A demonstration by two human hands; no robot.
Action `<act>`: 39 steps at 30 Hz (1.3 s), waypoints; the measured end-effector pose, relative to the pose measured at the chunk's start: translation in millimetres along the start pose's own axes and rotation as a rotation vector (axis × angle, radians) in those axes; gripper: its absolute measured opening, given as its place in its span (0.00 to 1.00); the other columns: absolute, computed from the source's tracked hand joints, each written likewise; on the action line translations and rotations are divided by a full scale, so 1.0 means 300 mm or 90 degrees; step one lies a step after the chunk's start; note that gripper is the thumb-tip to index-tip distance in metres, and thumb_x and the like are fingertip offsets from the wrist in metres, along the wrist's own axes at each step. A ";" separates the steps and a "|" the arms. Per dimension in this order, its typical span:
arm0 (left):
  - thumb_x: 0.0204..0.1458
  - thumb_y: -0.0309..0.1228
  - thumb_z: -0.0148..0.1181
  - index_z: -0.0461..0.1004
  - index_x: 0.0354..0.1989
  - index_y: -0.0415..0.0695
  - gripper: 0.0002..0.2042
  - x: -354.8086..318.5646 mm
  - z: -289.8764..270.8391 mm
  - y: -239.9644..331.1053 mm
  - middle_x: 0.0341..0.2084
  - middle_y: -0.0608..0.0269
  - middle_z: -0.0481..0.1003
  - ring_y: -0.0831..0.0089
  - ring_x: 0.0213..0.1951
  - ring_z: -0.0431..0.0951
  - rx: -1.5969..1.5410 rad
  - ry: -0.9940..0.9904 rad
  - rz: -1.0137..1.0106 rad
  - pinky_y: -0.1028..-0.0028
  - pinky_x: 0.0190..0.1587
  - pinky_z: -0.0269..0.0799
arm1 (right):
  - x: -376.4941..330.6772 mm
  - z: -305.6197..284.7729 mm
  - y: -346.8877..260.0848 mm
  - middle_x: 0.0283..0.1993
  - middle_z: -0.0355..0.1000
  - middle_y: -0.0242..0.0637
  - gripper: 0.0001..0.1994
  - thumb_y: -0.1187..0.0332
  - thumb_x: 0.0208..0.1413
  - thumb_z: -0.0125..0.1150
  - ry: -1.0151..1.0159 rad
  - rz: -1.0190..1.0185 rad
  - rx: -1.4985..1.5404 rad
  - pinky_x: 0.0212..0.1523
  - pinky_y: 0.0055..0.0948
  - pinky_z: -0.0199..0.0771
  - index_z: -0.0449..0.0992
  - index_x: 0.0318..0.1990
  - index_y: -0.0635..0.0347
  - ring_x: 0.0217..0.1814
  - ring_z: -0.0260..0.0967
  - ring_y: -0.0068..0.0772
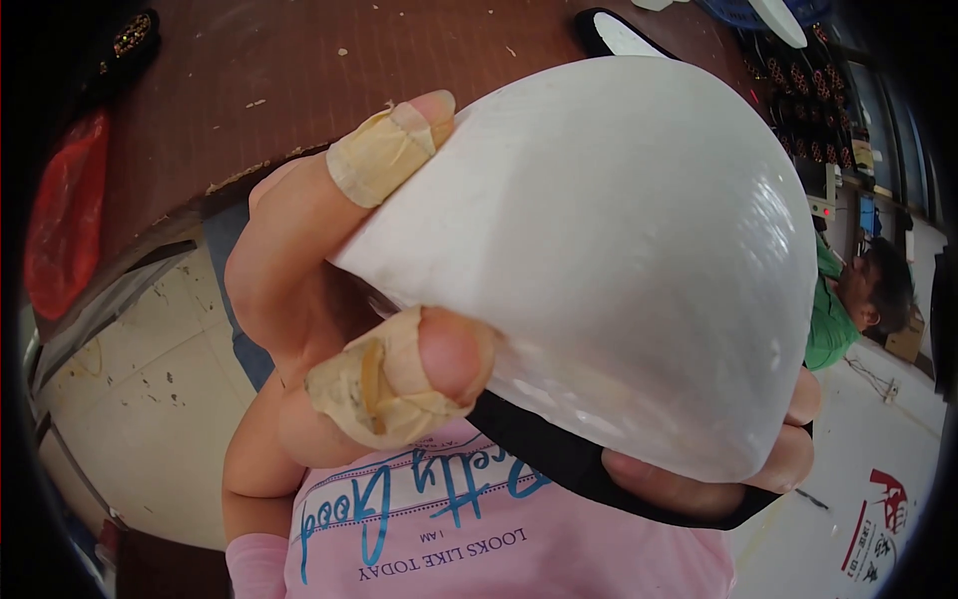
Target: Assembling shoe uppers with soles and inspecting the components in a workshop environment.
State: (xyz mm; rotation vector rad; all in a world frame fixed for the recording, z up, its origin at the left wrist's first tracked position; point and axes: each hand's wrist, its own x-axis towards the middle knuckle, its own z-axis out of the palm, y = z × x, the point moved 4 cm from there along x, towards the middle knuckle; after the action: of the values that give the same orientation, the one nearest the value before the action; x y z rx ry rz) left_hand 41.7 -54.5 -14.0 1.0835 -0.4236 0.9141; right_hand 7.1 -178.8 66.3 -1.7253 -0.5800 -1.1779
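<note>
Close in front of me is a smooth, white, rounded piece [639, 240] with a shiny surface and a black band [539, 439] along its lower edge; its exact kind is unclear. My left hand [284, 260] grips its left edge, with the index finger on top and the thumb at the lower side. Beige tape wraps both of these fingers. At the lower right, my right hand [783, 454] holds the near edge by the black band. Most of that hand is hidden behind the white piece.
A brown table [279, 90] with bits of debris stands ahead. On it are a black-rimmed white piece [624, 35] and a glittery black item [132, 38]. A red plastic bag [70, 215] hangs at left. At right, a person in green [833, 314] is near dark patterned items [798, 80].
</note>
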 end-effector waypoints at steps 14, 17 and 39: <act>0.46 0.37 0.63 0.64 0.52 0.41 0.26 -0.005 -0.041 0.026 0.50 0.45 0.68 0.63 0.47 0.69 0.046 -0.083 -0.023 0.73 0.50 0.65 | -0.009 0.028 -0.019 0.23 0.66 0.27 0.09 0.75 0.41 0.65 -0.025 0.034 -0.025 0.42 0.25 0.65 0.69 0.25 0.53 0.30 0.60 0.22; 0.46 0.38 0.63 0.63 0.53 0.40 0.27 -0.006 -0.057 0.028 0.51 0.45 0.67 0.63 0.48 0.69 0.051 -0.102 -0.037 0.71 0.52 0.64 | -0.009 0.032 -0.029 0.23 0.65 0.27 0.09 0.74 0.41 0.65 -0.014 0.070 -0.060 0.43 0.26 0.65 0.69 0.25 0.53 0.30 0.59 0.22; 0.43 0.38 0.66 0.57 0.60 0.37 0.36 -0.013 -0.008 -0.015 0.57 0.45 0.62 0.57 0.56 0.65 0.057 -0.181 -0.198 0.64 0.59 0.59 | 0.029 0.059 0.124 0.28 0.68 0.31 0.11 0.74 0.38 0.65 -0.189 0.120 -0.010 0.44 0.25 0.67 0.71 0.31 0.58 0.31 0.62 0.24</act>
State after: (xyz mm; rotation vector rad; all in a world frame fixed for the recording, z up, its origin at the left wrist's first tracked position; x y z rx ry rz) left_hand 42.7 -54.7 -20.4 1.3258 -0.4352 0.5098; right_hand 48.0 -180.8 56.1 -1.9381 -0.5699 -0.8036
